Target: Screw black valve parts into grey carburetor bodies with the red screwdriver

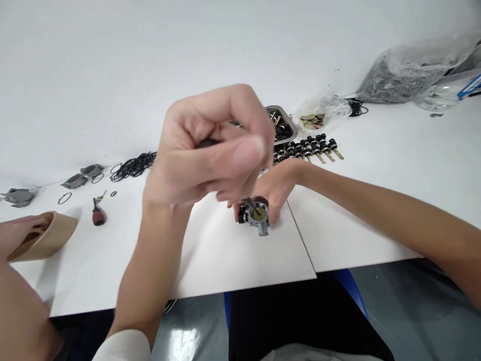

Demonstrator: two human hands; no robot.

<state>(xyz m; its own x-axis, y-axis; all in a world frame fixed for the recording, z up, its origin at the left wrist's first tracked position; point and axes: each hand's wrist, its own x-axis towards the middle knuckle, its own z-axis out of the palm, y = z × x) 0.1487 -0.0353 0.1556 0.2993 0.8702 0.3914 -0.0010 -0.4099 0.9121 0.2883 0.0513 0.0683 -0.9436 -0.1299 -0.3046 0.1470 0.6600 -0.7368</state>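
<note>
The metal housing (263,224) is resting on the white tabletop (225,265), near the front edge and a seam; grey floor (195,341) is shining below. The right hand (276,186) is clamping the housing, and the left hand (214,150) is gripping one screwdriver (250,203), whose shaft is pointing into the round opening. Three grey parts (75,181), one red-handled tool (98,216) and one metal tray (294,130) are lying around.

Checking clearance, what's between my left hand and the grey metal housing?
In the head view, a thin dark metal shaft runs from your left hand to the housing.
</note>
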